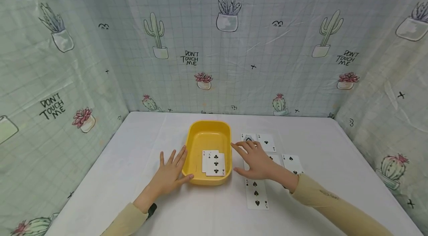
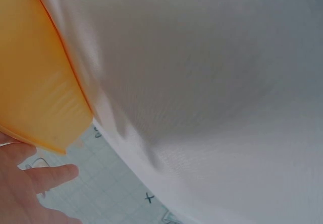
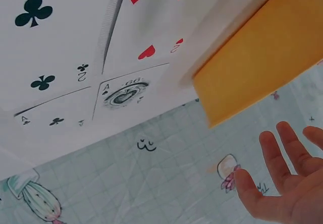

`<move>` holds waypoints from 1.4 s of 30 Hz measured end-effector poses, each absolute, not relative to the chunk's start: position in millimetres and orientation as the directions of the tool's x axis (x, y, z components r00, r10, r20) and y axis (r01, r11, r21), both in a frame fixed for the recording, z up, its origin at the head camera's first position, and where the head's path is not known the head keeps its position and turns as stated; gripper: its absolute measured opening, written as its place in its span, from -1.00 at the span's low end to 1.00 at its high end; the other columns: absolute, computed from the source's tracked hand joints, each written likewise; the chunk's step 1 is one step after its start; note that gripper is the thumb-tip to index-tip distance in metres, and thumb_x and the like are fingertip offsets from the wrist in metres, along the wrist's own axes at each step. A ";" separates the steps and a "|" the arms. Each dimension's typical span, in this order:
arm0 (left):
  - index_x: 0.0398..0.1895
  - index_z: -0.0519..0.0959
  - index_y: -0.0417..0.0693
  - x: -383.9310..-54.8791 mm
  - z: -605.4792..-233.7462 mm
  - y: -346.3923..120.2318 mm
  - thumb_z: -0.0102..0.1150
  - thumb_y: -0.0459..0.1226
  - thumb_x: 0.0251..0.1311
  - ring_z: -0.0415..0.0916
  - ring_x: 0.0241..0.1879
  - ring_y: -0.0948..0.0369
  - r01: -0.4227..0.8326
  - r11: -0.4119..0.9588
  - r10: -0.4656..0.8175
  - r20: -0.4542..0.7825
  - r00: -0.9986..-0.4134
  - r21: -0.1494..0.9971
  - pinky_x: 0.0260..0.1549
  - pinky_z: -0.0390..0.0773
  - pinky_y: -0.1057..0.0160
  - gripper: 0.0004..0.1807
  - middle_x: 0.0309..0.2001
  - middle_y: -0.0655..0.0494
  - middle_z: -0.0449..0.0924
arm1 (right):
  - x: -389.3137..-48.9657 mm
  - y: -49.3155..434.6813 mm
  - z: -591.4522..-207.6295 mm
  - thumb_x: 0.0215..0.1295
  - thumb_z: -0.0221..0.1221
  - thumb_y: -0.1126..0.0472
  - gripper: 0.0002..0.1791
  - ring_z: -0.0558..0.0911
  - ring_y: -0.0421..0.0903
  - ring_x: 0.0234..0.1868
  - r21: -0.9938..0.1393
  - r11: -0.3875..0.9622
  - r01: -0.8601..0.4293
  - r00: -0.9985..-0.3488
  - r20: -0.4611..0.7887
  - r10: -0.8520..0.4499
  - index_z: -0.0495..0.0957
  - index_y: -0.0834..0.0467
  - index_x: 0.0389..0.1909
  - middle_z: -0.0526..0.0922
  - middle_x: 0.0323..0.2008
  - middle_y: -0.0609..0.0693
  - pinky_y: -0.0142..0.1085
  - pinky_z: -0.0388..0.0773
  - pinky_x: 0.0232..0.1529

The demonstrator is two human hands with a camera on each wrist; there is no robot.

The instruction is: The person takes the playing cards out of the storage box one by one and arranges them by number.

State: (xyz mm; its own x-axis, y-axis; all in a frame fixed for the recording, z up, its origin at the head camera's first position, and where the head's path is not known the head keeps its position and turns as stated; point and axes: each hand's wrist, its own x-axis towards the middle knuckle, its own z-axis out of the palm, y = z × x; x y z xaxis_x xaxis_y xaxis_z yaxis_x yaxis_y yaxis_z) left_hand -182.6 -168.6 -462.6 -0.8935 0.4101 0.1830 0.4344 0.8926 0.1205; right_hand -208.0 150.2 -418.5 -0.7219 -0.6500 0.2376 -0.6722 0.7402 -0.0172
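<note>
A yellow plastic tray (image 1: 210, 137) stands on the white table. Inside it a three of clubs (image 1: 216, 164) overlaps another card (image 1: 204, 161) that is mostly covered. My left hand (image 1: 168, 176) has its fingers spread and straight, fingertips at the tray's left wall. On the other side my right hand (image 1: 259, 163) hovers just off the right rim, fingers loosely bent and nothing in them. Beneath and around that hand lie face-up cards: an ace of spades (image 3: 123, 93), an ace of clubs (image 1: 266, 143), a two of clubs (image 3: 60, 57) and a two of hearts (image 3: 146, 24).
Nearer the front edge lies a three of spades (image 1: 256, 197). Another spades card (image 1: 292, 163) is partly under the right forearm. A patterned curtain (image 1: 230, 65) with cactus drawings closes off the table's back and sides.
</note>
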 end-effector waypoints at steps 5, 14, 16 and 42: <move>0.37 -0.07 -0.16 -182.4 -461.3 -168.3 -0.15 0.27 0.08 0.04 0.30 -0.20 0.440 0.891 0.416 0.188 -0.890 0.115 0.14 -0.31 -0.39 -0.05 0.42 0.01 -0.15 | -217.0 137.5 -418.1 0.09 0.06 -0.21 -0.22 0.29 -0.02 0.12 -0.041 0.733 -0.679 -0.722 0.214 -0.658 0.12 0.01 0.31 0.32 0.16 -0.02 0.06 0.20 0.10; 0.37 -0.06 -0.16 -182.9 -459.9 -167.8 -0.16 0.28 0.08 0.04 0.30 -0.20 0.448 0.886 0.421 0.196 -0.885 0.122 0.14 -0.32 -0.38 -0.05 0.41 0.00 -0.12 | -229.8 115.5 -414.7 0.09 0.05 -0.24 -0.17 0.27 0.00 0.15 -0.022 0.704 -0.710 -0.698 0.149 -0.700 0.04 0.00 0.34 0.30 0.17 0.01 0.05 0.17 0.12; 0.37 -0.06 -0.16 -183.2 -460.1 -167.7 -0.16 0.28 0.08 0.04 0.29 -0.20 0.446 0.887 0.419 0.198 -0.886 0.120 0.14 -0.32 -0.38 -0.04 0.41 0.00 -0.11 | -232.1 110.6 -414.2 0.07 0.06 -0.24 -0.15 0.26 0.01 0.15 -0.030 0.692 -0.721 -0.689 0.138 -0.712 0.04 0.00 0.34 0.30 0.17 0.02 0.05 0.17 0.12; 0.38 -0.07 -0.13 -183.5 -464.7 -170.4 -0.17 0.29 0.07 0.05 0.29 -0.20 0.445 0.888 0.420 0.193 -0.887 0.114 0.13 -0.28 -0.39 -0.05 0.42 0.02 -0.14 | -258.5 68.1 -434.3 -0.12 0.17 -0.36 0.01 0.21 0.01 0.26 -0.004 0.724 -0.690 -0.717 -0.134 -0.684 0.02 -0.07 0.35 0.26 0.26 0.01 0.16 0.06 0.23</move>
State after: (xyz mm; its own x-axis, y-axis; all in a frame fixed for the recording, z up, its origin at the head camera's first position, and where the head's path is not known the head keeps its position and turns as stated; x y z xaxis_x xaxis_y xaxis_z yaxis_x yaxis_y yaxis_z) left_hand -183.5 -170.4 -464.7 -0.8868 0.4199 0.1933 0.4453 0.8882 0.1135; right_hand -258.5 68.1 -434.3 -0.7166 -0.6844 -0.1343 -0.6903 0.7235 -0.0035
